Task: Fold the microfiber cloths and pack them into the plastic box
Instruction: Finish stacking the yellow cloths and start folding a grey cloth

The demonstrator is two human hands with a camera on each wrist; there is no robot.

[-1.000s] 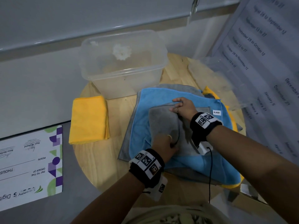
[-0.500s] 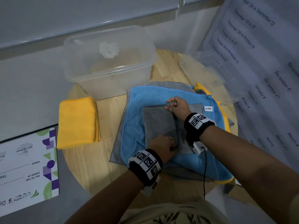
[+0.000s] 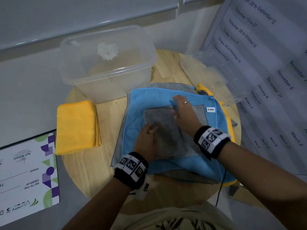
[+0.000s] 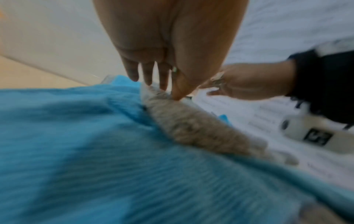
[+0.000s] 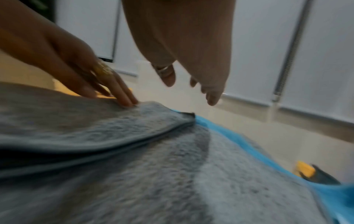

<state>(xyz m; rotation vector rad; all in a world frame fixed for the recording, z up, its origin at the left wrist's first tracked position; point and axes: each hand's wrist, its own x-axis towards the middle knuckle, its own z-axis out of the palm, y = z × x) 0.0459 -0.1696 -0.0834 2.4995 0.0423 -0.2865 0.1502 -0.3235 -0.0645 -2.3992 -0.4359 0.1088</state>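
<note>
A grey cloth (image 3: pixel 164 130), folded in half, lies on a spread blue cloth (image 3: pixel 149 100) atop a stack of cloths. My left hand (image 3: pixel 147 138) lies flat on the fold's near left part, its straight fingers (image 4: pixel 151 75) touching the grey cloth (image 4: pixel 191 125). My right hand (image 3: pixel 181 110) rests at the fold's far edge with fingers extended; in the right wrist view it (image 5: pixel 191 75) hangs relaxed over the grey cloth (image 5: pixel 172 174), gripping nothing. A clear plastic box (image 3: pixel 106 72) stands behind the stack. A folded yellow cloth (image 3: pixel 76 127) lies to the left.
The round wooden table (image 3: pixel 86 171) holds everything. A clear lid (image 3: pixel 216 72) lies at the back right. Yellow and grey cloth edges (image 3: pixel 229 123) stick out under the blue one. A printed sheet (image 3: pixel 25 171) lies on the left, and a date poster (image 3: pixel 265 63) on the right.
Both hands have let go of the grey cloth's folded edge and now lie flat on it. The left hand slid up and left onto the fold.
</note>
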